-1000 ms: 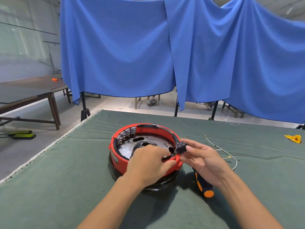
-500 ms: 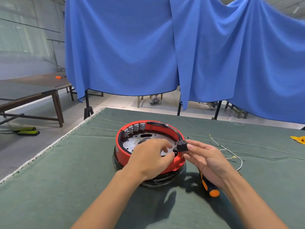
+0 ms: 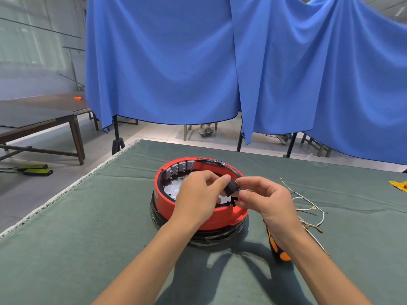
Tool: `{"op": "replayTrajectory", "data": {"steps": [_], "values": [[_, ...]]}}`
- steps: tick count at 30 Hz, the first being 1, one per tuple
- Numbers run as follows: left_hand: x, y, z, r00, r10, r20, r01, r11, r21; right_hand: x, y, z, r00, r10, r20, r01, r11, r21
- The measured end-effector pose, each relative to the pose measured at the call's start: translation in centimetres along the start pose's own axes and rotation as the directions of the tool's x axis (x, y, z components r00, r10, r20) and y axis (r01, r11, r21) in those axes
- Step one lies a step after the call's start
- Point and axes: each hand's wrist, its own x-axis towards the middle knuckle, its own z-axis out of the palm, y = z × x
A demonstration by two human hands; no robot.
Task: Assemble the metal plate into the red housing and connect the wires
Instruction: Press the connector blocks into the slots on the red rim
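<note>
We see the left hand (image 3: 199, 198) and right hand (image 3: 267, 200) both pinching a small black connector (image 3: 231, 187) with curled fingers, above the red housing (image 3: 199, 214). The housing sits on the green table (image 3: 88, 227) with the metal plate (image 3: 175, 187) inside; loose wires (image 3: 308, 209) lie just right.

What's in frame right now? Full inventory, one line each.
red housing: 1, red, table centre, on a black base
metal plate: 1, silver, inside housing
black connector: 1, pinched by both hands above housing
wires: loose bunch, white, right of housing
screwdriver: 1, black and orange, under right wrist
yellow item: 1, table's right edge
table cloth: 1, green
curtain: blue, behind
left hand: pinches connector
right hand: pinches connector
</note>
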Motion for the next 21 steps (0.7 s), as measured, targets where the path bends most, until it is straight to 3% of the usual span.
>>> {"op": "replayTrajectory", "data": {"steps": [4, 11, 21], "values": [[0.17, 0.05, -0.01, 0.995, -0.093, -0.023, 0.087, 0.979, -0.184, -0.16, -0.32, 0.32, 0.996, -0.068, 0.048, 0.071, 0.997, -0.044], [0.22, 0.37, -0.27, 0.981, -0.191, -0.032, 0.169, 0.925, -0.341, -0.39, -0.81, 0.52, 0.985, -0.120, 0.127, 0.135, 0.984, -0.119], [0.19, -0.24, -0.06, 0.982, -0.130, -0.134, 0.086, 0.953, -0.291, -0.50, -1.01, 0.76, 0.981, -0.101, 0.164, 0.125, 0.982, -0.141]]}}
